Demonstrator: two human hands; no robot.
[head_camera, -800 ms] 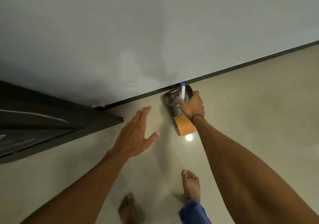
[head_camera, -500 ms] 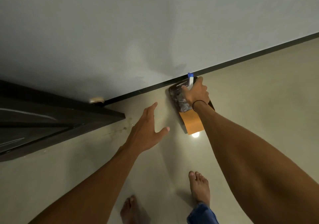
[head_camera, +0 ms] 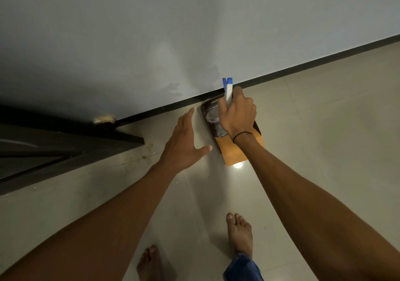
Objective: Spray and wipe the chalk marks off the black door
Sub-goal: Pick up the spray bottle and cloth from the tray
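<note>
A clear spray bottle (head_camera: 227, 94) with a white and blue head stands on a dark tray (head_camera: 207, 112) on the floor by the wall. My right hand (head_camera: 237, 113) grips the bottle from above. An orange cloth (head_camera: 232, 153) lies on the near end of the tray, partly under my right wrist. My left hand (head_camera: 184, 144) hovers open just left of the tray, fingers straight, touching nothing. The black door (head_camera: 65, 151) stands open at the left; only its lower edge shows, and faint chalk lines are barely visible.
A grey wall with a black skirting board (head_camera: 303, 68) runs across the back. A brass door stop (head_camera: 104, 121) sits at the wall behind the door. My bare feet (head_camera: 240, 233) stand on the pale tiled floor, which has a bright lamp reflection (head_camera: 237, 165).
The view has come closer to the tray and bottle. My right hand has closed lower around the bottle. My left hand has moved nearer the tray. Less of the door shows.
</note>
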